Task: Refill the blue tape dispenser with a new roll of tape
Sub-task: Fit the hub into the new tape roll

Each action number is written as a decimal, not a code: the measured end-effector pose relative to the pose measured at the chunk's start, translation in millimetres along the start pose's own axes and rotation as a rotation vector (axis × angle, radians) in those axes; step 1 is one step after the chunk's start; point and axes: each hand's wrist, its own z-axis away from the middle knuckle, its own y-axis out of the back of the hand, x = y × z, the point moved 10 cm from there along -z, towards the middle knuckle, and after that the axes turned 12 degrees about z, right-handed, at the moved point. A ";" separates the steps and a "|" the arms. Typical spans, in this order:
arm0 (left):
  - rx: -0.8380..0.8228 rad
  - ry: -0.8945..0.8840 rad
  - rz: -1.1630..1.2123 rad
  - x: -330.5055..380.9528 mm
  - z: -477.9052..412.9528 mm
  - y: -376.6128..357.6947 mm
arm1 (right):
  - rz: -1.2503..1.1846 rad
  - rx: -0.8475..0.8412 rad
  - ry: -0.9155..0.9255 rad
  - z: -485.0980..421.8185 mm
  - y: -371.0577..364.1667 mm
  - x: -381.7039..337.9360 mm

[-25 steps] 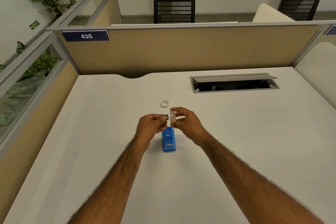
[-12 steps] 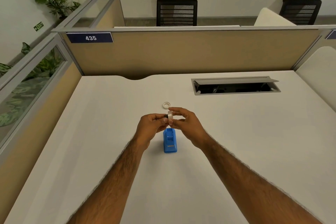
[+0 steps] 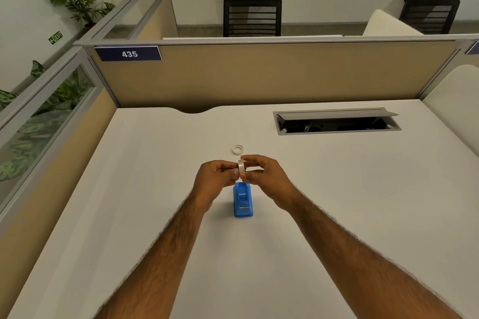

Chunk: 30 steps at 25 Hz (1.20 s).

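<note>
right now both hands meet just above the blue tape dispenser (image 3: 243, 200), which stands on the white table (image 3: 337, 189); the left hand (image 3: 216, 181) and right hand (image 3: 264, 176) have their fingers clamped on a roll of tape (image 3: 241, 169) held on edge between them (whether a hub sits inside it i cannot tell). judging by this, the roll is being readied, and next it wants lowering into the dispenser's open cradle. a second pale ring (image 3: 237, 149) lies flat just beyond; the dispenser looks smooth moulded plastic
</note>
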 end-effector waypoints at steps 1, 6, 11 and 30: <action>0.001 0.003 -0.005 0.0 -0.3 1.1 | 0.010 -0.003 -0.002 -0.4 -0.5 0.3; -0.017 0.035 -0.033 -1.9 0.7 3.6 | 0.049 -0.037 -0.010 0.2 -4.4 2.9; -0.068 0.073 -0.077 -4.9 -1.7 -2.4 | 0.108 -0.046 -0.023 -1.8 -4.2 12.4; 0.035 0.034 -0.415 -49.0 -13.6 -0.3 | 0.700 -0.054 0.041 -23.1 -30.6 52.7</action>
